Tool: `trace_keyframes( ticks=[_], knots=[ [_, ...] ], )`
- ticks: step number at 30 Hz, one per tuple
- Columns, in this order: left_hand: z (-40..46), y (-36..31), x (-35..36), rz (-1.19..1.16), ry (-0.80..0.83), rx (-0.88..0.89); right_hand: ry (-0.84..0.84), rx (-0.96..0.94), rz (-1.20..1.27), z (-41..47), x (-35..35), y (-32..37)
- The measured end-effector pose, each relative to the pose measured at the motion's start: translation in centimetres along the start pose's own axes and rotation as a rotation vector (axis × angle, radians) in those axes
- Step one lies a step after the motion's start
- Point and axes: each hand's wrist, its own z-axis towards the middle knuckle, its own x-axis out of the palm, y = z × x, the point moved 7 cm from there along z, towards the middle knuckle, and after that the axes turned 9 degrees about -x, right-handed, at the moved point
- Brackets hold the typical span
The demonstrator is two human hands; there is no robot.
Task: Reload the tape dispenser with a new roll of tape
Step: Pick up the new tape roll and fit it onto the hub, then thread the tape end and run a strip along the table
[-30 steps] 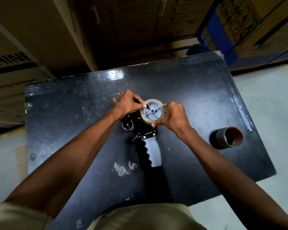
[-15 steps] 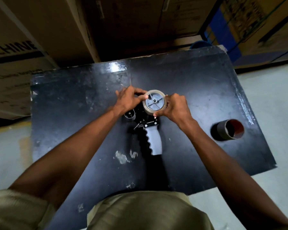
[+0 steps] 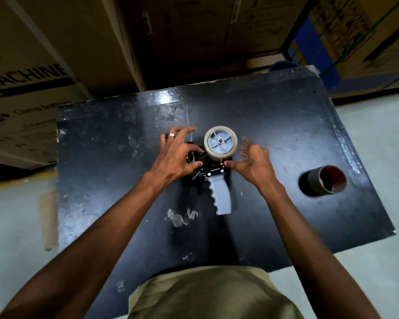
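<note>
The tape dispenser (image 3: 220,196) lies flat on the black table (image 3: 115,192), its grey ridged handle pointing toward me. A new tan tape roll (image 3: 219,157) sits on the dispenser's grey spoked hub. My left hand (image 3: 177,155) hovers over the dispenser's black front part, left of the roll, with its fingers spread and a ring on one finger. My right hand (image 3: 255,162) is just right of the roll, fingers apart, with its thumb tip touching the metal plate below the roll. Neither hand grips the roll.
An empty cardboard tape core (image 3: 319,180) lies on its side at the table's right. Large cardboard boxes (image 3: 62,54) stand close behind the far edge. A blue object (image 3: 282,65) peeks over the far right corner. Pale floor surrounds the table.
Both hands were pressed on the roll's sides; now they have let go and spread open beside it. The view has also shifted slightly.
</note>
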Motion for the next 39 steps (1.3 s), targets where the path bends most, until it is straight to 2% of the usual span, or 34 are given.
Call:
trace_keyframes(
  ticks=[3, 6, 12, 17, 24, 28, 34, 39],
  knots=[
    [0.5, -1.0, 0.3, 0.075, 0.022, 0.015, -0.001, 0.057, 0.08, -1.5, 1.0, -2.1],
    [1.0, -1.4, 0.8, 0.063, 0.043, -0.018, 0.104, 0.109, 0.159, -2.8, 2.6, -4.4],
    [1.5, -1.7, 1.9, 0.064, 0.03, -0.039, 0.174, 0.209, 0.333, -4.0, 4.8, -5.9],
    [1.5, -1.4, 2.6, 0.026, -0.009, -0.062, 0.291, 0.145, 0.447, -4.4, 6.4, -5.1],
    [1.4, -1.1, 2.7, 0.024, -0.054, -0.05, 0.208, 0.119, 0.46, -4.5, 7.0, -4.5],
    [1.1, -0.9, 2.9, -0.003, -0.089, -0.056, 0.195, 0.068, 0.314, -4.9, 7.6, -4.1],
    [0.8, -0.6, 2.6, -0.035, -0.141, -0.029, 0.038, 0.001, 0.248, -6.1, 7.8, -3.4],
    [0.3, -0.4, 2.3, -0.067, -0.172, -0.018, 0.011, 0.005, 0.2, -6.7, 8.3, -3.2]
  ],
)
